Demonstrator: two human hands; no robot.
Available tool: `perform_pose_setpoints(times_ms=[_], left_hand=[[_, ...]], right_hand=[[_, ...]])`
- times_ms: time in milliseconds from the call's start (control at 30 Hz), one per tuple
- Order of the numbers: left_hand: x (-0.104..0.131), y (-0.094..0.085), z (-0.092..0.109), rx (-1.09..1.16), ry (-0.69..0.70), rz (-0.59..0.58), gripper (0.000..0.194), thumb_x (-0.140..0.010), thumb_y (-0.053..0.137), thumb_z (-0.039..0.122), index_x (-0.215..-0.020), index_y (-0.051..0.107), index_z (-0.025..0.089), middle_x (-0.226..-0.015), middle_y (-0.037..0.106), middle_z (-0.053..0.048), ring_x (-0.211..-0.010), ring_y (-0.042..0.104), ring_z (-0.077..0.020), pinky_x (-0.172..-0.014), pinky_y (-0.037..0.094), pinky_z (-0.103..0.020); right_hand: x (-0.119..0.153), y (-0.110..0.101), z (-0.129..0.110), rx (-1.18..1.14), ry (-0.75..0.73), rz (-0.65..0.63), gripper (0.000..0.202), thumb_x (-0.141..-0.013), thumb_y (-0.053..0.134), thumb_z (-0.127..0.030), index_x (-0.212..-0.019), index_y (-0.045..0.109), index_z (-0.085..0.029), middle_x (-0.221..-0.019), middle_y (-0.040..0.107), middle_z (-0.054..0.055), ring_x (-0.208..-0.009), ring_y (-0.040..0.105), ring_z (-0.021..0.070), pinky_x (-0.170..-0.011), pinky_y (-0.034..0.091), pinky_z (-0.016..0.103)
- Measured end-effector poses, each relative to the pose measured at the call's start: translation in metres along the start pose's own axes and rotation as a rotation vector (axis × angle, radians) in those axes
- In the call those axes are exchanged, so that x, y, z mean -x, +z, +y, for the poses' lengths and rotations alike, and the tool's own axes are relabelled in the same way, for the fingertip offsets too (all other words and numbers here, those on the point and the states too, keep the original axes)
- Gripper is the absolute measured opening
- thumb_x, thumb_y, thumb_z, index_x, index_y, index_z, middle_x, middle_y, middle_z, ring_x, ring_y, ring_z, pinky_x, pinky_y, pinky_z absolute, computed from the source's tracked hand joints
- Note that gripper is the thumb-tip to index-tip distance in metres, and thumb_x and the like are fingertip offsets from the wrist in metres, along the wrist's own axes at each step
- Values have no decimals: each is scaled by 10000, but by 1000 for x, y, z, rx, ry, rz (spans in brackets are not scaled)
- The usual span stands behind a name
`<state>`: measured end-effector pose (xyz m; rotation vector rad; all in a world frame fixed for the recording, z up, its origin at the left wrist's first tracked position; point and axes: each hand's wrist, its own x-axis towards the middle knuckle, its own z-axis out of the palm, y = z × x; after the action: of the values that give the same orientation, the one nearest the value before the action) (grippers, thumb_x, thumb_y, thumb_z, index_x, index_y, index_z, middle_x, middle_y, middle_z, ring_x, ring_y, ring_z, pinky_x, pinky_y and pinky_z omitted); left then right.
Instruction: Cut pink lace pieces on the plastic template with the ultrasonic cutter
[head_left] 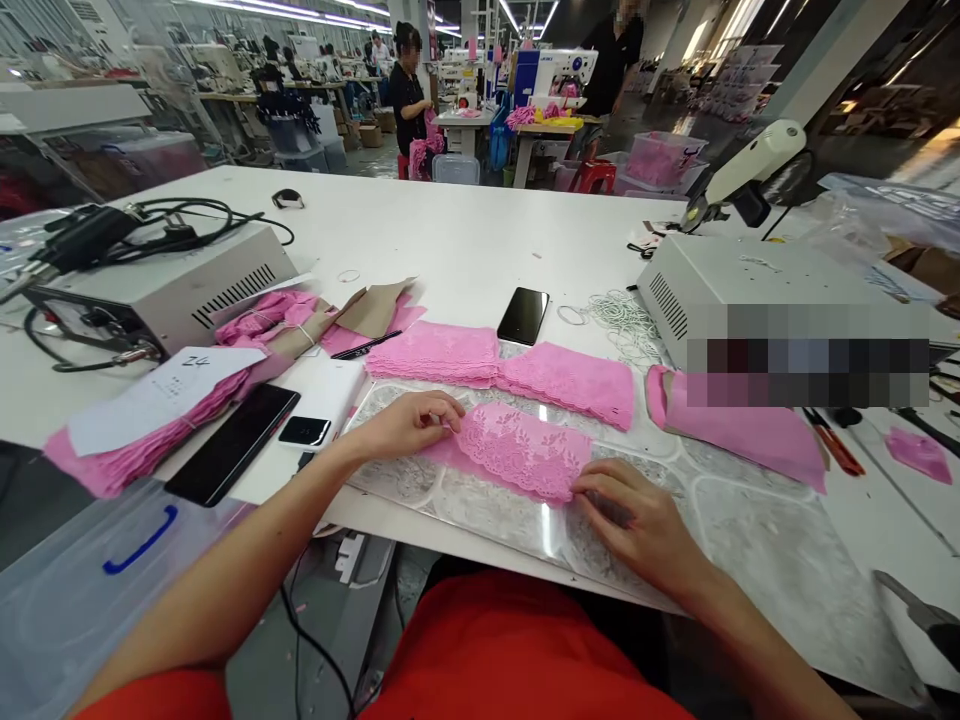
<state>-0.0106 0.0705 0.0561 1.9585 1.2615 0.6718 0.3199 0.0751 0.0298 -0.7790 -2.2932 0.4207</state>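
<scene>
A pink lace piece (525, 450) with a scalloped edge is stretched between my two hands, just over a grey marbled mat (495, 510). My left hand (416, 425) pinches its left end between thumb and fingers. At the lower right corner, the thumb and fingertips of my right hand (637, 510) close on the lace. Under its left part shows another flat pink piece (454, 457). Right behind the lace lie two neat stacks of pink lace pieces, a left stack (435, 352) and a right stack (570, 380), their near corners touching.
Beyond the stacks lies a black phone (523, 316). Grey metal boxes stand at left (172, 285) and right (780, 290). Pink bundles with a paper sheet (165, 395), a larger phone (232, 445) and a power bank (319, 405) lie left. Scissors (919, 610) rest far right.
</scene>
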Motion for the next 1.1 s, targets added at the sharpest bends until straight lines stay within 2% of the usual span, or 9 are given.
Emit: perform_pose_setpoints(times_ms=[167,400,533,633,733,800,933,1033,1100], left_hand=[[16,0,-1,-137,-7,-15,211,-788,520,65,-837,692,177,-1186,609,-70,-931,619,-148,-753,479,-236],[30,1,-7,-237,32,-29,233,-834,528,64,-891,709,199,-1273,563,-80,-1133,566,-214,-965,462,-347],[38,-4,-10,-271,72,-51,202,-859,621,162,-1034,699,229,-1325,540,-84,-1195,541,-231,-999,458,-356],[43,-3,-13,-308,89,-30,232,-840,687,218,-1073,686,228,-1323,543,-93,-1201,540,-239,-1011,457,-361],[45,4,-15,-348,89,32,124,-909,597,219,-985,694,205,-1228,588,-97,-1138,567,-216,-988,468,-351],[44,7,-14,-364,90,64,170,-948,516,208,-937,685,197,-1169,611,-91,-1100,580,-198,-971,475,-335],[32,-4,-9,-368,82,109,196,-947,462,202,-880,645,189,-1099,648,-67,-1004,620,-167,-893,506,-285],[11,-35,-12,-379,51,175,187,-923,458,239,-853,622,180,-1021,676,-63,-873,642,-159,-722,521,-246],[-6,-63,-16,-404,31,227,204,-903,468,288,-813,616,179,-980,685,-60,-840,640,-165,-682,509,-243]], right_hand=[[-5,4,-4,13,-36,7,137,-853,555,-156,-878,662,-238,-871,669,39,-788,650,167,-671,565,292],[-2,6,-6,49,-70,-99,171,-854,543,-129,-973,625,-221,-927,661,54,-850,637,167,-725,560,285],[2,9,-4,77,-67,-133,263,-839,583,-172,-1096,598,-231,-996,665,65,-891,643,188,-755,569,317],[6,16,2,71,-79,-147,175,-869,562,-177,-1019,622,-244,-963,673,47,-859,649,174,-732,562,298],[7,20,7,37,-82,-117,170,-907,498,-157,-944,637,-249,-917,682,29,-832,656,157,-727,550,282],[2,16,7,-16,-17,-153,179,-918,471,-168,-904,635,-238,-886,677,28,-792,649,146,-701,540,269],[-30,-8,1,-135,219,-270,215,-913,461,-249,-746,589,-207,-736,624,20,-642,570,128,-564,467,244],[-76,-20,3,-186,290,-247,197,-866,490,-260,-722,608,-196,-708,622,17,-635,547,131,-569,436,252],[-116,-21,9,-193,297,-178,191,-823,518,-252,-663,596,-182,-660,609,13,-592,521,126,-549,405,255]])
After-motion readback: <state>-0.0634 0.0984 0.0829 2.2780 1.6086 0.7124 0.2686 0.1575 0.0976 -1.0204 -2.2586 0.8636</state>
